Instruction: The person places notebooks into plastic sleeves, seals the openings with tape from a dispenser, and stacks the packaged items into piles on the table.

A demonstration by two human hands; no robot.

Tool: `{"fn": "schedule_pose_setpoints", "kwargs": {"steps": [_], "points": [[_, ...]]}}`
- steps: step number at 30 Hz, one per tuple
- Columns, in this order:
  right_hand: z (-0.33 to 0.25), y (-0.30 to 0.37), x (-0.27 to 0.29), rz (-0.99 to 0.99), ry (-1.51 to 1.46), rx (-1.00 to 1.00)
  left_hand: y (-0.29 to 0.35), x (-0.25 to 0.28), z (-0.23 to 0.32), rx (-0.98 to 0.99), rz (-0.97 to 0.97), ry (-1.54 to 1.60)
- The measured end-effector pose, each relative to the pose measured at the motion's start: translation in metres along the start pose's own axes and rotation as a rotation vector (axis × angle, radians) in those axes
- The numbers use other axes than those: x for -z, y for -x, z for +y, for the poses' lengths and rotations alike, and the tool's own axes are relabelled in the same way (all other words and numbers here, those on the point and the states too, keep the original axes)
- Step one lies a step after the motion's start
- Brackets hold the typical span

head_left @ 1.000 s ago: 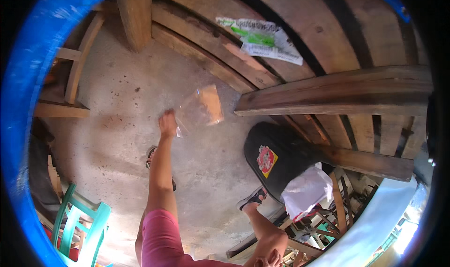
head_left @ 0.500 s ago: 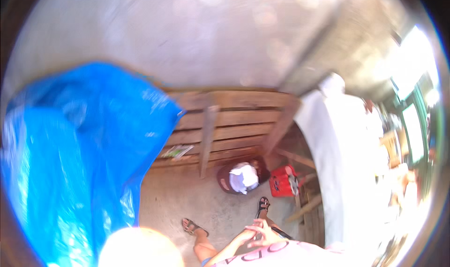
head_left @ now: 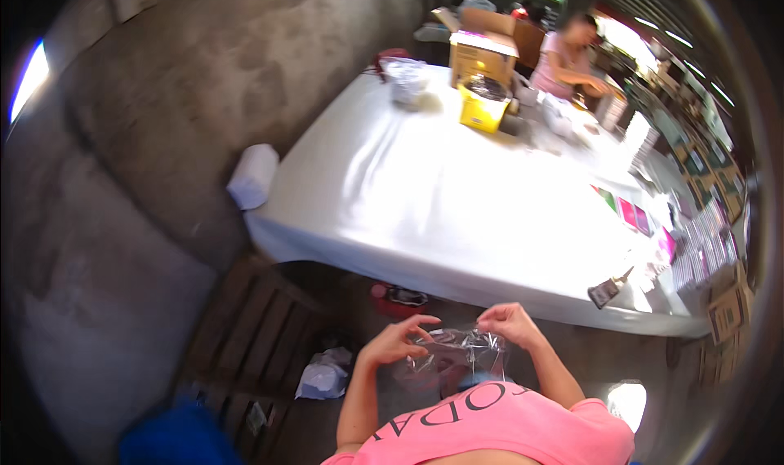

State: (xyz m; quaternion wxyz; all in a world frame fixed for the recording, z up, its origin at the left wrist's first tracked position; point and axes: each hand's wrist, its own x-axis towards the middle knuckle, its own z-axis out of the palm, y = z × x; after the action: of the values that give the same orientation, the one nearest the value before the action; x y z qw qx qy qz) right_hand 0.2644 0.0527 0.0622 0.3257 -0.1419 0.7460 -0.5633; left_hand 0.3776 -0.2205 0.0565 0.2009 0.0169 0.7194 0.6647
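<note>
A crinkled sheet of clear plastic (head_left: 467,344), perhaps a bag, stretches between my hands in front of my pink shirt. My left hand (head_left: 397,341) is at its left side, thumb and forefinger curved around the film with a gap between their tips. My right hand (head_left: 508,323) pinches the film's upper right part, fingers pressed together. Beyond my hands lies the near edge of a large table with a white cover (head_left: 392,195). The film is see-through, so its full outline is hard to make out.
A yellow container (head_left: 483,106), an open cardboard box (head_left: 490,53) and a silvery bundle (head_left: 406,81) stand on the table's far part. Another person (head_left: 567,57) works there. Wooden slats (head_left: 253,326), a red container (head_left: 398,300) and a white bundle (head_left: 324,375) are low at left.
My view has swung from the floor and blue tarp to the white table. My hands, close together low down before, are now raised and apart with the clear plastic between them.
</note>
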Motion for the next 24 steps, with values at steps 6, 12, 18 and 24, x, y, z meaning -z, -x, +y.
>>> {"fn": "schedule_pose_setpoints", "kwargs": {"steps": [6, 12, 18, 24], "points": [[-0.011, -0.062, 0.135, 0.088, -0.031, 0.076, -0.151, -0.005, 0.08, -0.183, 0.544, -1.06], [-0.01, -0.135, 0.202, 0.253, -0.153, -0.008, -0.259, -0.075, 0.064, -0.533, 0.198, -1.124], [0.01, -0.162, 0.227, 0.819, 0.422, 0.029, -0.318, -0.048, 0.076, -0.051, -0.014, -1.266], [0.001, -0.076, 0.207, 1.567, 0.693, 0.112, -0.391, -0.039, 0.075, 0.077, -0.091, -1.205]]}}
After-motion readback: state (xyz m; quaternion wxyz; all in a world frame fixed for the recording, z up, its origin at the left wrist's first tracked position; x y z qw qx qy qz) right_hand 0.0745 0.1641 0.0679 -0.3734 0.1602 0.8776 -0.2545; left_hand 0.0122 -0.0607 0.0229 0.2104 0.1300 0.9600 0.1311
